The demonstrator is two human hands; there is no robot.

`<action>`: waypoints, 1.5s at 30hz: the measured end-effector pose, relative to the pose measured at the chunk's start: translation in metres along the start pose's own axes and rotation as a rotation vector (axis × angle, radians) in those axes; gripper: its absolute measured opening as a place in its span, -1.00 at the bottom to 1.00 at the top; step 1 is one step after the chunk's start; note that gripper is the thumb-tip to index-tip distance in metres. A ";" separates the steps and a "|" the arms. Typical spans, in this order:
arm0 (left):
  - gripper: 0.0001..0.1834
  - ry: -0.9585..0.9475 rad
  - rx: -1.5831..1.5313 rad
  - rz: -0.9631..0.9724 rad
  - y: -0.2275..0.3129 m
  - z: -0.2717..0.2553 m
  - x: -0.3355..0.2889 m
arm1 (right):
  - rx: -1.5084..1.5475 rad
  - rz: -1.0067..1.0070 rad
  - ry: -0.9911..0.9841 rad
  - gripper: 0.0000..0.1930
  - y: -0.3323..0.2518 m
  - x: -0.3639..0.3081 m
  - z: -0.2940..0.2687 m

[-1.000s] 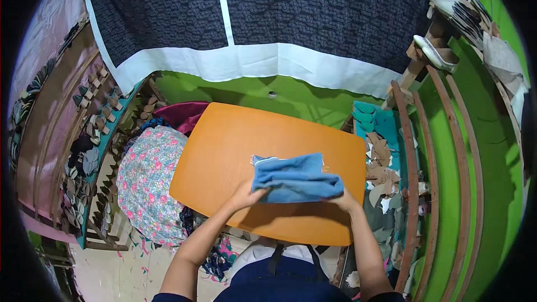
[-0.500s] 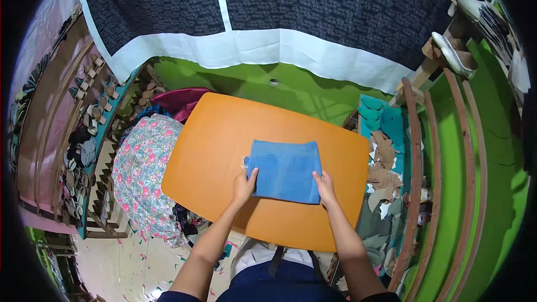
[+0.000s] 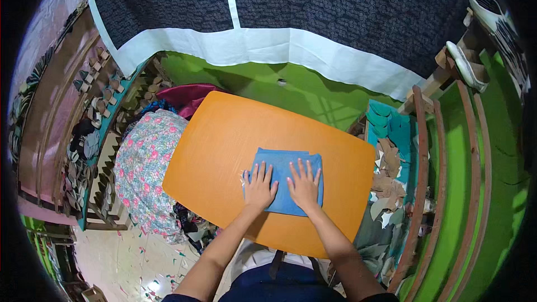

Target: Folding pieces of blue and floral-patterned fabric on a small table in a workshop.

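Observation:
A blue piece of cloth (image 3: pixel 286 159), roughly rectangular and apparently folded, lies flat on the orange table (image 3: pixel 224 134). My left hand (image 3: pixel 259 185) rests palm down on its left part, fingers spread. On the right part, my right hand (image 3: pixel 304 185) is also laid flat with fingers apart. Neither hand grips anything. Beside the cloth's left edge, close to my left hand, sits a small white and blue bit (image 3: pixel 244 177) too small to make out.
A flower-patterned cloth bundle (image 3: pixel 148 173) bulges against the table's left side. Shelves (image 3: pixel 92 145) with many small cut pieces stand further left. At right, a teal shelf (image 3: pixel 404 159) holds scraps beside wooden rails (image 3: pixel 419 190). A dark curtain (image 3: pixel 335 17) hangs beyond the table.
Both hands have let go of the cloth's side edges and now lie flat on top of it. The cloth has come down flat on the table, slightly nearer to me.

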State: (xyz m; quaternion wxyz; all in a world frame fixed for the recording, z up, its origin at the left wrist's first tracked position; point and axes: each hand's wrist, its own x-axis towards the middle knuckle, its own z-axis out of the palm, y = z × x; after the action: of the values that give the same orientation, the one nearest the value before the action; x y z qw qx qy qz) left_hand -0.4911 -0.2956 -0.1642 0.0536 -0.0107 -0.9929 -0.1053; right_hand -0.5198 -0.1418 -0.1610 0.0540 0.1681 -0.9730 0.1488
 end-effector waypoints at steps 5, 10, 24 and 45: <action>-0.36 -0.042 0.006 -0.059 -0.003 0.015 0.002 | 0.007 0.042 -0.081 -0.53 0.008 0.002 0.029; -0.44 0.138 -0.092 -0.321 -0.010 0.014 0.005 | 0.046 0.024 -0.082 -0.51 0.012 0.004 0.033; -0.69 0.168 -0.743 -0.687 -0.037 0.018 0.005 | 0.737 0.618 0.005 -0.61 0.047 0.025 0.023; -0.32 0.056 -0.551 -0.658 -0.017 0.017 -0.009 | 0.205 0.644 -0.055 -0.45 0.027 -0.008 0.016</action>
State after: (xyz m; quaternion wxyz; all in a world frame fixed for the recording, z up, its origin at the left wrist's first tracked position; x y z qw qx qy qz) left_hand -0.4841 -0.3087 -0.1849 0.0394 0.2955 -0.8763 -0.3784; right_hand -0.5221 -0.1199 -0.1843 -0.0393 -0.1393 -0.9572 0.2506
